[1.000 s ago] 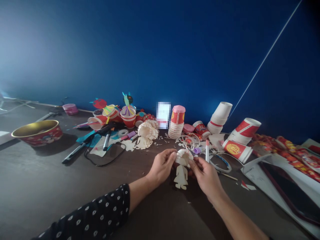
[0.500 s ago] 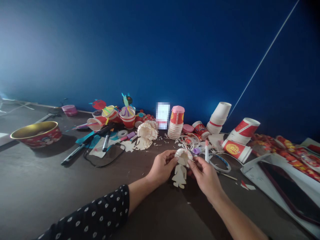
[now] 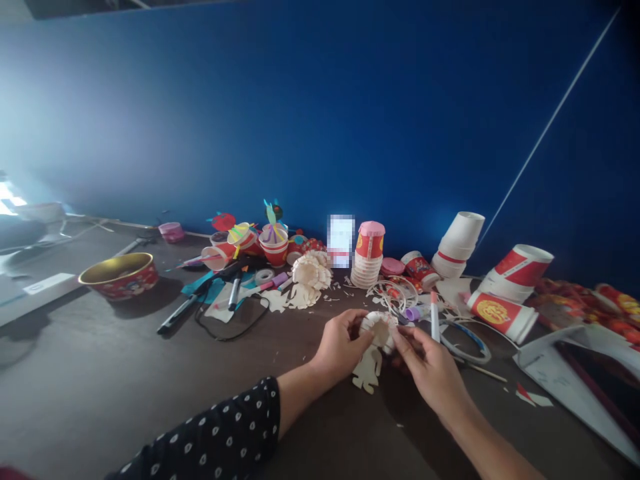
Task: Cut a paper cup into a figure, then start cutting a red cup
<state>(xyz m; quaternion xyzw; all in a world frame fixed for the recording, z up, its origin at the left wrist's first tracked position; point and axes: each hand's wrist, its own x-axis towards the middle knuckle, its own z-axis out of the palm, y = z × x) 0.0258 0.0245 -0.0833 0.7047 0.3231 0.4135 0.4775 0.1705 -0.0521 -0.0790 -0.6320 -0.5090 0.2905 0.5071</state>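
Observation:
Between my two hands is a white paper figure cutout point(image 3: 367, 370) in the shape of a doll in a skirt, with a round, curled-edge paper cup piece point(image 3: 379, 328) as its upper part. My left hand point(image 3: 341, 350) is closed on the left rim of that piece, thumb in front. From the other side my right hand point(image 3: 425, 357) pinches its right edge, with the fingertips partly hidden behind the paper. The doll's body hangs below, just above the table. A similar paper piece with curled edges point(image 3: 306, 272) lies farther back, left of centre.
A stack of paper cups point(image 3: 369, 257) stands near the blue wall, with tilted cups point(image 3: 457, 243) to its right. Markers point(image 3: 434, 317), paper scraps and a looped cable point(image 3: 235, 337) lie around. A red and gold bowl point(image 3: 123, 283) sits at left, a white tray point(image 3: 543, 370) at right.
My view has swung a little left, so everything sits farther right and lower. Both hands still hold the paper figure, which has tilted slightly between them.

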